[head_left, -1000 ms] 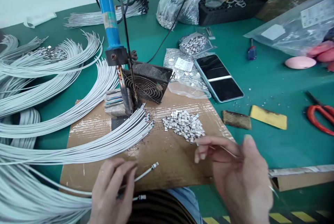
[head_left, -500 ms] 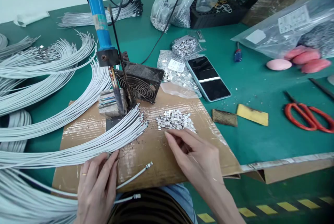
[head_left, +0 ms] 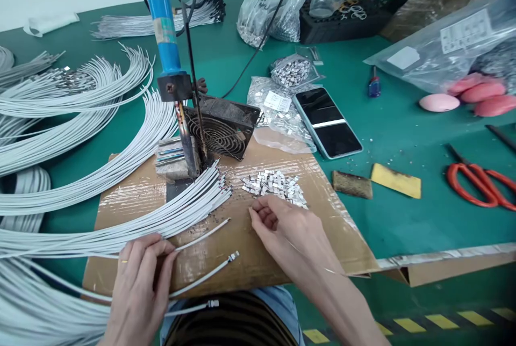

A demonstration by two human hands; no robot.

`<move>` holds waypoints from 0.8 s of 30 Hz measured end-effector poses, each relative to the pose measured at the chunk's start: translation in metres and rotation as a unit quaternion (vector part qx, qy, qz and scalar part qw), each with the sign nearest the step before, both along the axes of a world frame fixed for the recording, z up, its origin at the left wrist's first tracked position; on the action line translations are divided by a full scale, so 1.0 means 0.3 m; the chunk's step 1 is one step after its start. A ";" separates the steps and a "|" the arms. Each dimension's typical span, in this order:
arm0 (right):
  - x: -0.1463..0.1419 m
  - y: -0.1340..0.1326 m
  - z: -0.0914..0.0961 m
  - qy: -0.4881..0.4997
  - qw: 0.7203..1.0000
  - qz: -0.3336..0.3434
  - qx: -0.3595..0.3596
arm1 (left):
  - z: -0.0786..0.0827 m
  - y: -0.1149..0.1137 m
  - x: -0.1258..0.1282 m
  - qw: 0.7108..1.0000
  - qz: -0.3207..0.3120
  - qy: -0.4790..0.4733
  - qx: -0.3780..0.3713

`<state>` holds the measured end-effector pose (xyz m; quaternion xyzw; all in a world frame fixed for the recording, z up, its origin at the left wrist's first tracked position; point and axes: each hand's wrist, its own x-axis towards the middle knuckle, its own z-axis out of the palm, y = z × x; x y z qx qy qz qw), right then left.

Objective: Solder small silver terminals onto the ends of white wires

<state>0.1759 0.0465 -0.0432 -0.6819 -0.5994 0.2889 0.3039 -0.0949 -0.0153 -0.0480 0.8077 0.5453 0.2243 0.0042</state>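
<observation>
My left hand (head_left: 141, 276) pinches a single white cable (head_left: 205, 233) between thumb and fingers; its bare end points right over the cardboard. Just beyond lies a thick bundle of white cables (head_left: 161, 222), their stripped tips fanned out. Below the held cable are two cables with metal terminals, the upper terminal (head_left: 233, 256) over the board's front edge. My right hand (head_left: 288, 233) is closed in a pinch in front of a pile of small metal terminals (head_left: 278, 186). What its fingertips hold is too small to make out. A thin wire runs across that hand and wrist.
A blue-handled soldering iron (head_left: 163, 40) stands tip-down over a metal block (head_left: 173, 158), with a small fan (head_left: 221, 125) behind. On the right are a phone (head_left: 328, 123), sponge pieces (head_left: 395, 180) and red scissors (head_left: 475, 182). More cable coils (head_left: 60, 147) fill the left.
My left hand has drawn back slightly to the left, and one cable end now stands apart from the bundle. The right hand's fingertips have shifted slightly left. The view has shifted a little.
</observation>
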 end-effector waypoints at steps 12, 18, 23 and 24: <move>-0.043 -0.094 0.013 0.301 0.951 -0.029 -0.069 | 0.149 0.014 0.191 0.928 -0.021 -0.290 -0.233; -0.115 -0.118 0.018 0.454 0.888 0.031 -0.065 | 0.173 0.052 0.262 0.792 0.176 -0.480 -0.335; -0.143 -0.115 0.039 0.455 0.889 0.059 -0.016 | 0.190 0.063 0.258 0.753 0.203 -0.515 -0.356; -0.143 -0.112 0.046 0.447 0.892 0.063 -0.014 | 0.189 0.062 0.257 0.751 0.203 -0.518 -0.356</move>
